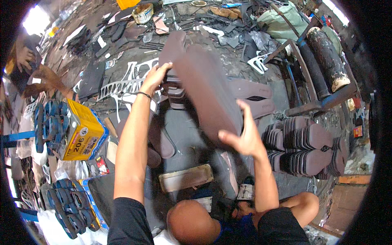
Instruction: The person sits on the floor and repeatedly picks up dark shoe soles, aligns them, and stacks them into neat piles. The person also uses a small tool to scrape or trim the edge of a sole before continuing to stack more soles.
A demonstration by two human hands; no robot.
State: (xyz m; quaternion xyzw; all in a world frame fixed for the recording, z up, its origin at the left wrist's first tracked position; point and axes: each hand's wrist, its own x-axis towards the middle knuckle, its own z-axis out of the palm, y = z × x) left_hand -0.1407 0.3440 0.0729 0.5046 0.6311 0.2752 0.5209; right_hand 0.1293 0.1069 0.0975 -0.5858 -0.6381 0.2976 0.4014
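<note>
Two or more brown shoe soles are in the air before me. The front brown shoe sole [206, 90] slants from upper left to lower right and is smeared by motion. A second sole [173, 45] shows behind its upper end. My left hand [156, 77] is closed at the left edge of these soles, its fingertips partly hidden. My right hand [247, 141] is round the lower end of the front sole, thumb on the near edge and fingers along the right edge. Behind them lies a small stack of soles [176, 100], and a pair of soles [253, 98] lies to the right.
Stacked brown soles [300, 143] stand at right, below a metal frame with rollers [322, 61]. White cut-out strips [122, 87] lie at left, near a yellow box [83, 130] and blue sandals [51, 122]. A shallow tray [185, 178] sits close. Another person's hand [25, 57] shows far left.
</note>
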